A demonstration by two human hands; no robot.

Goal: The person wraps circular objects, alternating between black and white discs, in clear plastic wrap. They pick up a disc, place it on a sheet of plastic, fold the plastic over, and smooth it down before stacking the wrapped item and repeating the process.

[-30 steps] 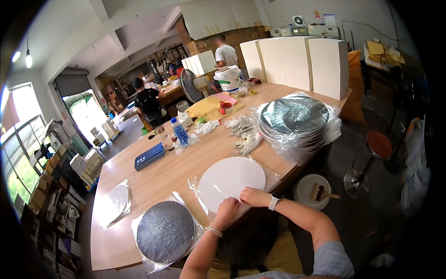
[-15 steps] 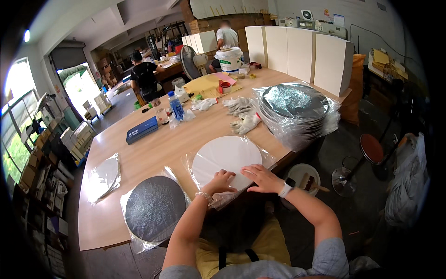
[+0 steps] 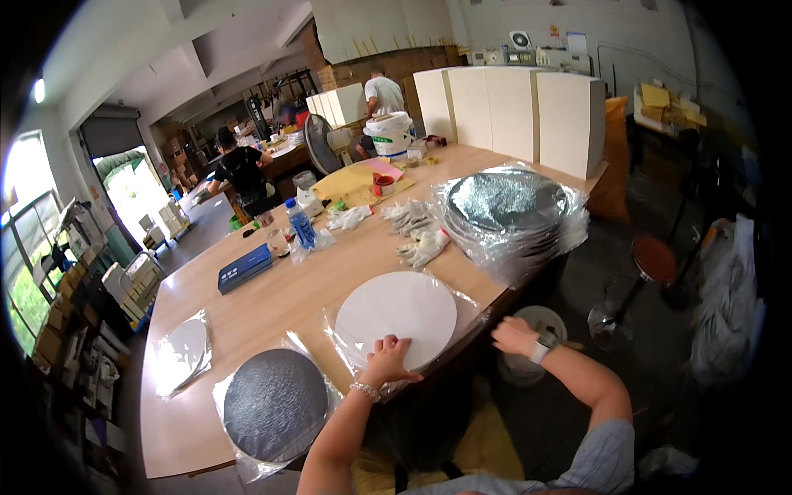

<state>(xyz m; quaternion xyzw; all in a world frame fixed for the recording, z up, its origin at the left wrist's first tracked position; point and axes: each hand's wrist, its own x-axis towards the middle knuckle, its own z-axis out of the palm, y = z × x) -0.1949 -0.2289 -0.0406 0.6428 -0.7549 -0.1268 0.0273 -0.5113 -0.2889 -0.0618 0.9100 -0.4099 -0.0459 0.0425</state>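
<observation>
A round white disc (image 3: 396, 309) lies on clear plastic film at the table's near edge. My left hand (image 3: 386, 361) rests on the disc's lower edge, palm down with fingers apart, gripping nothing. Off the table's edge, my right hand (image 3: 516, 337) hangs over a pale bucket (image 3: 551, 318) and hides part of it. Its fingers are bent and partly turned away, so whether they hold anything is unclear. To the left of the white disc sits a dark grey, shiny-topped disc (image 3: 276, 404) in clear film.
A stack of plastic-wrapped round discs (image 3: 507, 202) stands at the table's right edge. White gloves (image 3: 422, 246), a blue box (image 3: 245, 268) and a water bottle (image 3: 301, 223) lie farther back. A red-topped stool (image 3: 653, 257) is at right. Two people work beyond the table.
My right hand has left the white disc and moved right, over the bucket. My left hand has stayed on the disc. The whole view has shifted slightly.
</observation>
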